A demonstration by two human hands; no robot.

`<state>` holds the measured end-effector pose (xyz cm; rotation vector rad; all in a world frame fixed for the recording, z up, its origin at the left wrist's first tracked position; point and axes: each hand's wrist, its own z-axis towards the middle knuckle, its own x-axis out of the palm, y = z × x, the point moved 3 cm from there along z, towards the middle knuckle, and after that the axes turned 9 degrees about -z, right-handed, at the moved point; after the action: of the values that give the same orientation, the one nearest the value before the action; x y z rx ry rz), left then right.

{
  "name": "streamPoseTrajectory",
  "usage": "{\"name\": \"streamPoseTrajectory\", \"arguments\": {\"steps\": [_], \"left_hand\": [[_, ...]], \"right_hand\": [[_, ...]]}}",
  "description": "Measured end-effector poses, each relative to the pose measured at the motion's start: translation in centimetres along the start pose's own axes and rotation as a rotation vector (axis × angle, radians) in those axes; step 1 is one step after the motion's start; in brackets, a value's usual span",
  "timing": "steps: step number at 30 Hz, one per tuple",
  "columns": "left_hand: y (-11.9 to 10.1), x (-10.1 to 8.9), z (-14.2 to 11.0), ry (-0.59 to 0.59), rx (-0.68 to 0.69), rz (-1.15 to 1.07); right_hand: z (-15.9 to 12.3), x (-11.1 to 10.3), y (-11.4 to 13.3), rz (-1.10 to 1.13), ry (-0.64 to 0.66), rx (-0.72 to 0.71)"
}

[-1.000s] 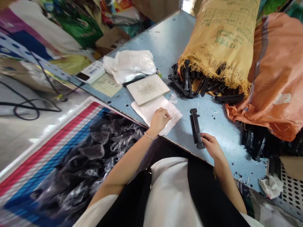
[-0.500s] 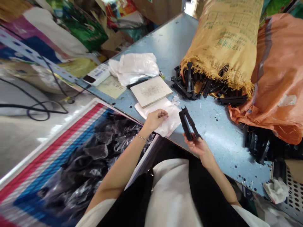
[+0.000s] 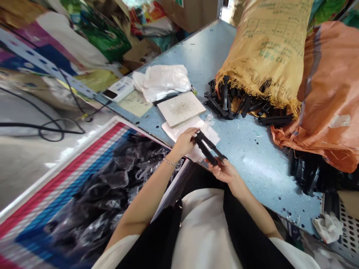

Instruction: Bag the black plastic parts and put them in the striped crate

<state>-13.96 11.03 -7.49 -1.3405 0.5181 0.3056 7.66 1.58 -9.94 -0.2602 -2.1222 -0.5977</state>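
A black two-armed plastic part (image 3: 206,149), two long narrow bars lying side by side with a gap between, is held over the table's front edge. My right hand (image 3: 223,171) is closed on its lower end. At the upper end, my left hand (image 3: 185,142), with a beaded bracelet at its wrist, has its fingers closed against the part; its fingertips are partly hidden. Below the hands lie clear plastic bags (image 3: 209,129), partly under a pale flat board (image 3: 181,108) with scattered bits on it.
More black parts (image 3: 224,99) spill from a yellow woven sack (image 3: 269,48), beside an orange sack (image 3: 328,93). Folded plastic bags (image 3: 165,80) and a white power strip (image 3: 119,89) lie on the blue table (image 3: 252,153). A striped crate (image 3: 84,160) of bagged black items stands left.
My right hand has brought the black part leftward and tilted it toward my left hand. The left hand has shifted slightly right and now touches the part's upper end.
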Motion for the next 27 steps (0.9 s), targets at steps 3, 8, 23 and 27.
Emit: {"name": "streamPoseTrajectory", "arguments": {"steps": [3,8,23,27], "left_hand": [[0.0,-0.3,-0.4,0.002,-0.025,0.004],[-5.0,1.7,-3.6,0.109,0.251,0.063],[-9.3,0.2,-13.5,0.187,0.205,0.096],[-3.0,-4.4,-18.9,0.304,-0.185,0.262]], "right_hand": [[1.7,0.4,0.2,0.078,0.029,0.008],[2.3,0.0,0.8,0.0,-0.084,-0.124],[-3.9,3.7,1.5,-1.297,-0.302,-0.443],[-3.4,2.4,4.9,-1.386,-0.485,-0.542]]}}
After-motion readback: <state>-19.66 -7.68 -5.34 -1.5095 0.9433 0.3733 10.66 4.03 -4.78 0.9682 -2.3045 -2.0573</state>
